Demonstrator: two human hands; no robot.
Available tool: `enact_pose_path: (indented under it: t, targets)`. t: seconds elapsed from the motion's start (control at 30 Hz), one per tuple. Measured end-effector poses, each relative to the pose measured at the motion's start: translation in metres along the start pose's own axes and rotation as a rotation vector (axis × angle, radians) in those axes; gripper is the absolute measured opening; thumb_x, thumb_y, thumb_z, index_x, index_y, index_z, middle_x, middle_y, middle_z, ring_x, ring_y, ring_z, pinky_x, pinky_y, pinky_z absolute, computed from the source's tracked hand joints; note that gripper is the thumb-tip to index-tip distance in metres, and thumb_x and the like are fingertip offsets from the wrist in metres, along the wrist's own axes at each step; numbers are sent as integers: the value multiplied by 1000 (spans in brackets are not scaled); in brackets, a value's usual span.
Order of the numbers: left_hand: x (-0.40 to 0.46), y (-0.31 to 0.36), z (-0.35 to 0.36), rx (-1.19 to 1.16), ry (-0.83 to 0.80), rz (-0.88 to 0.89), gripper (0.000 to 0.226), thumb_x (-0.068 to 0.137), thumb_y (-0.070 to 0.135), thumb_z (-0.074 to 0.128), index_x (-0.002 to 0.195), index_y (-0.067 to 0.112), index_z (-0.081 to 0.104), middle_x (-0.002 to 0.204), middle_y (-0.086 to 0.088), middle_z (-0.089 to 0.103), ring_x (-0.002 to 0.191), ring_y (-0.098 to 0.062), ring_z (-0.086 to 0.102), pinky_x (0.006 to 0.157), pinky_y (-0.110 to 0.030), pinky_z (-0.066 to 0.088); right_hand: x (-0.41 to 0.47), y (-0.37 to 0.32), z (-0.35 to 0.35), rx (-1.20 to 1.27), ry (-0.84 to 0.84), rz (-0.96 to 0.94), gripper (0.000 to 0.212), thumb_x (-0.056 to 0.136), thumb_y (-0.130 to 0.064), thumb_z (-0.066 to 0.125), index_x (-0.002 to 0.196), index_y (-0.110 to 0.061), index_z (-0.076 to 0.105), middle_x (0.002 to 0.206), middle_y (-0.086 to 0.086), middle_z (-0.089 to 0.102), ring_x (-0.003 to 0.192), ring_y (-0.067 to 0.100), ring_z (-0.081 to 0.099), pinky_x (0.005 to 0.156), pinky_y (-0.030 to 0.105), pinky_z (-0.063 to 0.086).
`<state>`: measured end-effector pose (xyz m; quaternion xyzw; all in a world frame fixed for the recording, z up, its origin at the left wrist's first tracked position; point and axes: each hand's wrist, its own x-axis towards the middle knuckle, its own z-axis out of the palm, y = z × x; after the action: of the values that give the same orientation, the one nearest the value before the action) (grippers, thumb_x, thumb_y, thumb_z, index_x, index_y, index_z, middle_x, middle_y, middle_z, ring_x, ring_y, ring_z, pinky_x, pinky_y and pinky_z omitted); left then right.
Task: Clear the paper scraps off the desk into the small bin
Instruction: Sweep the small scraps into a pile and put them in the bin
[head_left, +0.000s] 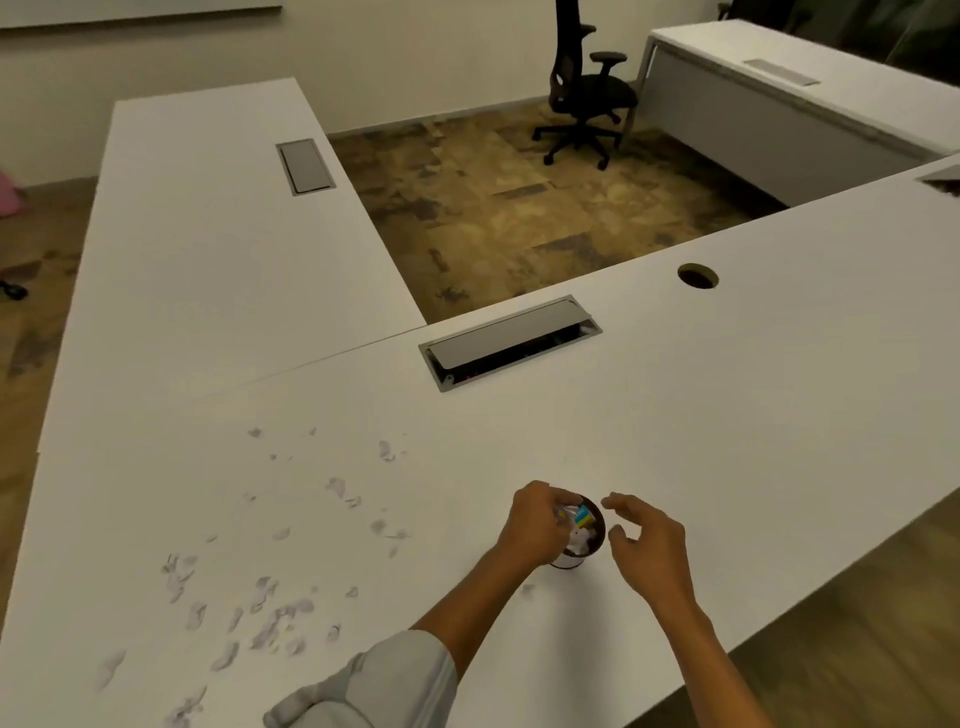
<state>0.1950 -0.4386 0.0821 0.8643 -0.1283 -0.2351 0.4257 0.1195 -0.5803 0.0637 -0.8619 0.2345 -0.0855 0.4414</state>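
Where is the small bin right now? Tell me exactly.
In the head view, the bin stands on the desk near its front edge, between the left hand and the right hand, right of the scattered scraps.

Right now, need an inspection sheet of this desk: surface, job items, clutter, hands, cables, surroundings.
Surface: white desk, L-shaped, with a round grommet hole.
Job items: paper scraps scattered left of the hands; small bin upright, already holding paper.
Clutter: nothing seen besides scraps.
Hands: left hand over the bin rim, pinching paper; right hand beside the bin, fingers loosely curled, holding nothing.
Cables: none on top; cable tray has its flap ajar, contents unclear.
Surroundings: office chair, patterned carpet, second desk.
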Motion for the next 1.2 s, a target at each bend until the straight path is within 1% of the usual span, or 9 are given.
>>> enact_pose_path:
  t: [0.13, 0.23, 0.33, 0.43, 0.63, 0.77, 0.87, 0.97, 1.2]
  targets:
    - [2, 1, 1, 71, -164, 76, 48, 87, 6, 56, 133, 22, 52, 136, -15, 46, 129, -29, 42, 95, -19, 33, -4, 12, -15, 16, 29, 35, 33, 79, 8, 62, 94, -21, 70, 94, -3, 70, 91, 11, 65, 62, 4, 48]
    - [0, -7, -7, 93, -281, 105, 69, 86, 5, 55, 143, 34, 30, 153, -14, 27, 144, -26, 20, 111, -32, 29, -11, 12, -18, 17, 43, 69, 30, 81, 5, 63, 94, -21, 69, 93, -5, 70, 87, 6, 65, 60, -1, 45]
    - [-2, -21, -15, 57, -354, 117, 88, 80, 5, 57, 146, 39, 11, 153, -7, 29, 141, -24, 26, 110, -38, 36, -20, 12, -15, 12, 47, 71, 26, 82, 4, 64, 93, -19, 70, 92, -6, 70, 85, 1, 64, 58, 0, 46]
    - [-8, -34, -23, -2, -325, 67, 92, 80, 11, 62, 148, 33, 5, 156, -2, 22, 142, -22, 26, 113, -37, 32, -29, 11, -8, 23, 43, 87, 24, 82, 2, 64, 93, -18, 70, 91, -7, 70, 84, 2, 65, 56, 3, 47]
    - [-40, -87, -47, -113, -147, -71, 88, 79, 19, 72, 147, 24, 16, 150, -9, 32, 135, -23, 37, 107, -37, 40, -43, 0, 12, 48, 41, 46, 21, 80, 2, 66, 89, -16, 70, 84, -7, 70, 84, -8, 62, 57, 2, 46]
    - [-79, -144, -64, -79, -13, -210, 86, 77, 22, 74, 146, 20, 22, 145, -9, 38, 129, -23, 43, 102, -33, 41, -59, 2, 47, 35, -91, -3, 20, 78, 2, 69, 89, -15, 69, 83, -8, 69, 80, 2, 67, 59, 5, 49]
    - [-111, -180, -75, -16, 84, -286, 83, 77, 25, 75, 144, 15, 26, 142, -8, 40, 127, -22, 44, 103, -30, 38, -70, 22, 87, -70, -245, 4, 28, 80, -4, 70, 107, -12, 66, 101, -1, 68, 99, 18, 65, 76, 19, 53]
    - [-139, -208, -85, 13, 154, -349, 79, 76, 27, 75, 141, 16, 32, 138, -8, 43, 123, -21, 46, 102, -31, 40, -74, 38, 122, -350, -398, 27, 46, 87, -10, 61, 132, -5, 49, 132, 12, 52, 123, 30, 48, 100, 36, 41]
    - [-189, -252, -107, 50, 236, -439, 77, 75, 31, 74, 139, 15, 35, 140, -9, 40, 130, -27, 39, 108, -38, 36, -90, 15, 172, -574, -459, -133, 33, 91, -6, 51, 124, -4, 56, 123, 16, 52, 104, 31, 53, 82, 33, 49]
